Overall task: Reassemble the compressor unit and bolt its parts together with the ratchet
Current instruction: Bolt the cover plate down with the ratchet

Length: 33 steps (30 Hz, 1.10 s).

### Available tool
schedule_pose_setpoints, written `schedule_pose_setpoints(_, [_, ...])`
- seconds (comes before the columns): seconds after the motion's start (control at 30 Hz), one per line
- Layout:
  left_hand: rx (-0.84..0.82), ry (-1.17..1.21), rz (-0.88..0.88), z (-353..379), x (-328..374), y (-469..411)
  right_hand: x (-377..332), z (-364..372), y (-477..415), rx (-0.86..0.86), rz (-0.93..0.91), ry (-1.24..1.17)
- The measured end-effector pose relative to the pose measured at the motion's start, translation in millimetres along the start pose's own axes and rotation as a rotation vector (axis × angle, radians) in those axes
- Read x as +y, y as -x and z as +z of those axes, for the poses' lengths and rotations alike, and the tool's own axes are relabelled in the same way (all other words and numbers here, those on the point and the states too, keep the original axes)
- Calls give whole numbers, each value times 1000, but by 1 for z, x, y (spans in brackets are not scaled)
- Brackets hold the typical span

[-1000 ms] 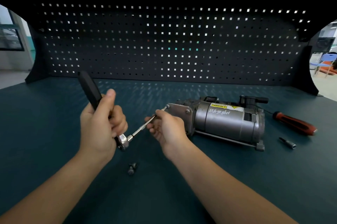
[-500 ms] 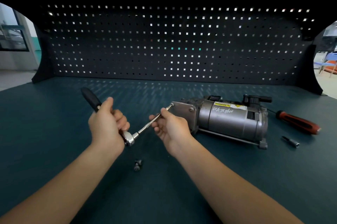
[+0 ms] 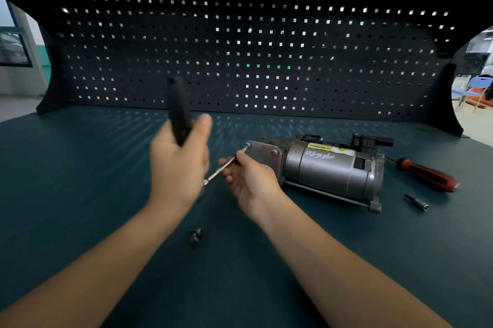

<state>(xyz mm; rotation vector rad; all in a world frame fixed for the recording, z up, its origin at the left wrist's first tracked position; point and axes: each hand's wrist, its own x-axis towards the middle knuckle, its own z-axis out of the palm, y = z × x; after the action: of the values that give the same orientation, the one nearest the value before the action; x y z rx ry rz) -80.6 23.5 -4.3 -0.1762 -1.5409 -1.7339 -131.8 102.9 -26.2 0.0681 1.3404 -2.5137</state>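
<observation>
A grey cylindrical compressor unit (image 3: 330, 170) lies on its side on the dark green bench, its flat end plate (image 3: 262, 154) facing left. My left hand (image 3: 178, 167) grips the black handle of the ratchet (image 3: 179, 111), which stands nearly upright and is blurred. The ratchet's thin extension bar (image 3: 221, 169) runs up and right to a bolt at the plate's upper left corner (image 3: 247, 145). My right hand (image 3: 248, 181) pinches the extension bar near that bolt.
Loose small bolts (image 3: 195, 235) lie on the bench near me. A red-handled screwdriver (image 3: 426, 178) and a small socket bit (image 3: 416, 202) lie right of the compressor. A black pegboard (image 3: 240, 55) closes off the back of the bench.
The ratchet handle has swung from leaning left to nearly upright, carried by my left hand. My right hand has stayed on the extension bar. The compressor has not moved.
</observation>
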Motion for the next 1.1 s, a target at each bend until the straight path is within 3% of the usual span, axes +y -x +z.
schedule_pose_setpoints(0.33, [26,353,-418,-24,1,-9,8,1,11,184,-260,43])
schedule_pose_setpoints(0.87, [131,484,-610,-12,-9,2,4,-10,17,274,-277,102])
schedule_pose_setpoints(1.1, [172,456,-588,-8,-9,6,4,-12,15,265,-277,148])
